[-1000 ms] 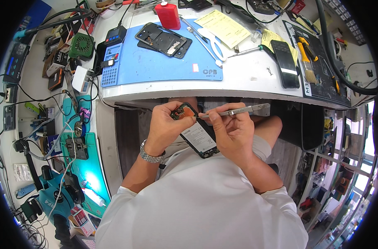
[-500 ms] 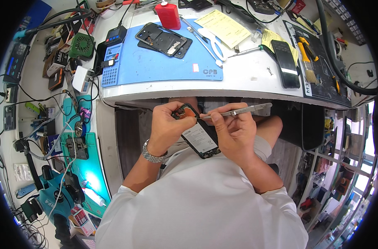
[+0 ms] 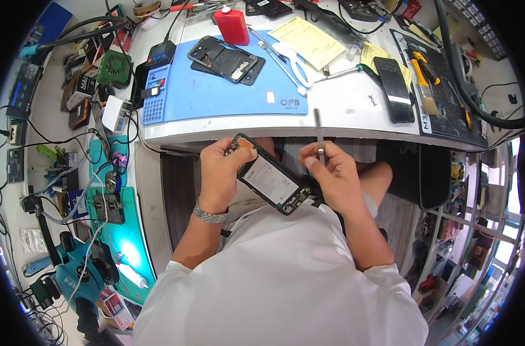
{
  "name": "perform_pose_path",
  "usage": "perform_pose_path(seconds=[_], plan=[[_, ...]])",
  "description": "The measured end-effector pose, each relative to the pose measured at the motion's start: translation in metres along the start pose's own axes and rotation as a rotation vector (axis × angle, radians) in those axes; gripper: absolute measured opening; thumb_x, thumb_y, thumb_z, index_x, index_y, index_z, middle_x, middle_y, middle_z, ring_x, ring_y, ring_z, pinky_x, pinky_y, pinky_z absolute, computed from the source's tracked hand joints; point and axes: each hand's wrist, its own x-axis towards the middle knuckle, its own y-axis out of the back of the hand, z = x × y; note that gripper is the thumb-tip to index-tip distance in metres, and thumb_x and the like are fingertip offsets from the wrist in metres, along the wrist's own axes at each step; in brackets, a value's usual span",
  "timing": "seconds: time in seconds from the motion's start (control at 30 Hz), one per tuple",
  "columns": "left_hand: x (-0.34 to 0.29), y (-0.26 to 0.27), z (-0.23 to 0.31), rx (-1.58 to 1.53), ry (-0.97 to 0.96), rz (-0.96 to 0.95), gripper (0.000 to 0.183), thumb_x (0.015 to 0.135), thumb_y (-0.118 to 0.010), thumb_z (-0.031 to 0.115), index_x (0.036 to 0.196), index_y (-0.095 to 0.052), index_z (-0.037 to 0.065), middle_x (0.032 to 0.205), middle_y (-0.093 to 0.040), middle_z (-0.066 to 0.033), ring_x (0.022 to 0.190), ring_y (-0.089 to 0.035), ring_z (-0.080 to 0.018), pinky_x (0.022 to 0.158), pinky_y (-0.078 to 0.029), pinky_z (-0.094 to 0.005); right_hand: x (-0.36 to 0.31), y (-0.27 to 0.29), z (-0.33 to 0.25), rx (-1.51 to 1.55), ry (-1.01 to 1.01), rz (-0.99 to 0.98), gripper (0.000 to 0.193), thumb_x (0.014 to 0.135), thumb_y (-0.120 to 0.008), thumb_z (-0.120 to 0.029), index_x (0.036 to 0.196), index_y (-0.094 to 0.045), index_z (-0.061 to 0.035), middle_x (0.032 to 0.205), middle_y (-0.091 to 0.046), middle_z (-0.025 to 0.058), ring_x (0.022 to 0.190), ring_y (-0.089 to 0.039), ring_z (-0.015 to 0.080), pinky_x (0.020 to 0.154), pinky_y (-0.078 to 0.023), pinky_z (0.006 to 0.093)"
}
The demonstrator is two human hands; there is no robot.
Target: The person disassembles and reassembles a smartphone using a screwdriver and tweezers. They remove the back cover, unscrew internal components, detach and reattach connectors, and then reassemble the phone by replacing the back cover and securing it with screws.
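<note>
In my left hand (image 3: 217, 177) is an opened phone (image 3: 297, 203), held by its upper end with the thumb over the orange patch near the top. Its back cover is off, so the pale battery (image 3: 268, 180) and the circuit parts at the lower end show. My right hand (image 3: 338, 180) is to the right of the phone, apart from it. Its fingers are closed on a slim silver metal tool (image 3: 318, 126), which points up toward the bench edge. Whether that tool is a pair of tweezers or a flat pry tool, I cannot tell.
Ahead, the white bench carries a blue mat (image 3: 216, 104) with dismantled phone parts (image 3: 225, 59), a red bottle (image 3: 232, 26) and white pliers-like tool (image 3: 294, 63). A dark phone (image 3: 394, 89) and brush (image 3: 427, 92) lie right. At left stands a teal microscope-like device (image 3: 78, 277).
My right hand has drawn away from the phone, and the metal tool has swung from nearly level to upright. The phone has shifted slightly left and turned its inside more toward view.
</note>
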Motion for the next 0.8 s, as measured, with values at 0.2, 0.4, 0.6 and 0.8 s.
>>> perform_pose_path(seconds=[0.2,0.4,0.6,0.8], plan=[[0.010,0.008,0.018,-0.001,-0.057,0.011,0.018,0.089,-0.082,0.003,0.105,-0.078,-0.004,0.092,-0.073,-0.0006,0.075,-0.060,-0.0047,0.071,-0.045,-0.0208,0.007,0.005,0.003,0.144,-0.190,-0.193,0.019,0.106,-0.076,-0.010,0.118,-0.077,0.0052,0.086,-0.071,-0.0026,0.074,-0.054,0.0009,0.065,-0.044,0.0217],[0.015,0.002,0.031,-0.153,-0.079,0.044,0.038,0.093,-0.085,0.000,0.128,-0.070,-0.009,0.111,-0.079,-0.0097,0.089,-0.077,-0.0143,0.086,-0.063,-0.0305,0.012,-0.001,-0.003,0.248,-0.171,-0.129,0.015,0.106,-0.076,-0.008,0.114,-0.077,0.0045,0.087,-0.072,-0.0015,0.070,-0.054,0.0006,0.059,-0.039,0.0221],[0.006,-0.028,0.023,-0.407,-0.152,-0.015,0.052,0.094,-0.085,-0.003,0.139,-0.059,-0.001,0.119,-0.077,-0.0108,0.099,-0.078,-0.0178,0.091,-0.065,-0.0361,0.015,-0.022,0.001,0.303,-0.131,0.003,0.010,0.101,-0.080,-0.007,0.107,-0.077,0.0013,0.083,-0.072,0.0009,0.066,-0.055,0.0042,0.060,-0.042,0.0223],[0.000,-0.044,0.010,-0.276,-0.153,0.019,0.058,0.088,-0.090,-0.005,0.132,-0.054,0.006,0.104,-0.076,-0.0072,0.090,-0.079,-0.0173,0.083,-0.067,-0.0342,0.016,-0.030,0.011,0.235,-0.148,0.009,0.009,0.099,-0.080,-0.005,0.104,-0.076,0.0007,0.082,-0.071,0.0003,0.066,-0.057,0.0040,0.058,-0.043,0.0222]])
